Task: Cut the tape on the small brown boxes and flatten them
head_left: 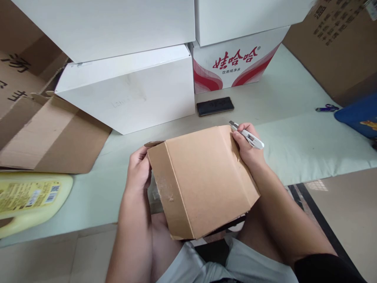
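Observation:
Over my lap, tilted against the near edge of the surface, is a brown cardboard box (206, 177) with a folded flap along its left side. My left hand (139, 167) grips the box by its upper left edge, fingers partly hidden behind the cardboard. At the upper right corner, my right hand (249, 147) is closed around a white utility knife (250, 138), its blade end pointing up and left past the box edge. The right hand also rests against the box's right side.
A black phone (215, 106) lies beyond the box, before stacked white cartons (156, 90). Scissors (327, 108) and a blue container (359, 116) are at right. A yellow jug (32, 200) and an open carton (55, 133) stand at left on the pale green cloth (309, 145).

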Available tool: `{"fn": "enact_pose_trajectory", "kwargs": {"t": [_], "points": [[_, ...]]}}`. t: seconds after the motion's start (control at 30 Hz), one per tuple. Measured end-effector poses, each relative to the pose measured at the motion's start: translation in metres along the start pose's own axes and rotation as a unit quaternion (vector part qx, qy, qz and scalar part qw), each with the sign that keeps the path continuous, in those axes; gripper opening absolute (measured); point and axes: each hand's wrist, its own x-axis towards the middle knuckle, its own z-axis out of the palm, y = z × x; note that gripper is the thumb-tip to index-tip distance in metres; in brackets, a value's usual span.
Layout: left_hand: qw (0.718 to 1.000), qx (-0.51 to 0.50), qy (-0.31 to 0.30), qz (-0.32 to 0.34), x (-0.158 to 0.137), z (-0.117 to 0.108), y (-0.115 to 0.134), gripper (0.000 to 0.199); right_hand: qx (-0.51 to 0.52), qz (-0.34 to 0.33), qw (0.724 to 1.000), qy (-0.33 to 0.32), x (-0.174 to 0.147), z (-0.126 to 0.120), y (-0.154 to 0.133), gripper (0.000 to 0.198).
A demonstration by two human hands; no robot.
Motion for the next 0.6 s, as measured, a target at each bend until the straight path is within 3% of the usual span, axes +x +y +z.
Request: {"fn": "enact_pose_trajectory", "kwargs": {"t": [0.27, 0.6], "points": [[0.999, -0.036, 0.001, -0.017, 0.0001, -0.0008, -0.0001, 0.029, 0.148, 0.019, 0.987, -0.055, -0.0033, 0.0043, -0.0029, 0.049], [0.999, -0.019, -0.012, -0.045, -0.0004, -0.0004, 0.0011, 0.028, 0.106, 0.021, 0.98, -0.164, -0.0071, 0.0058, -0.0034, 0.062]]}}
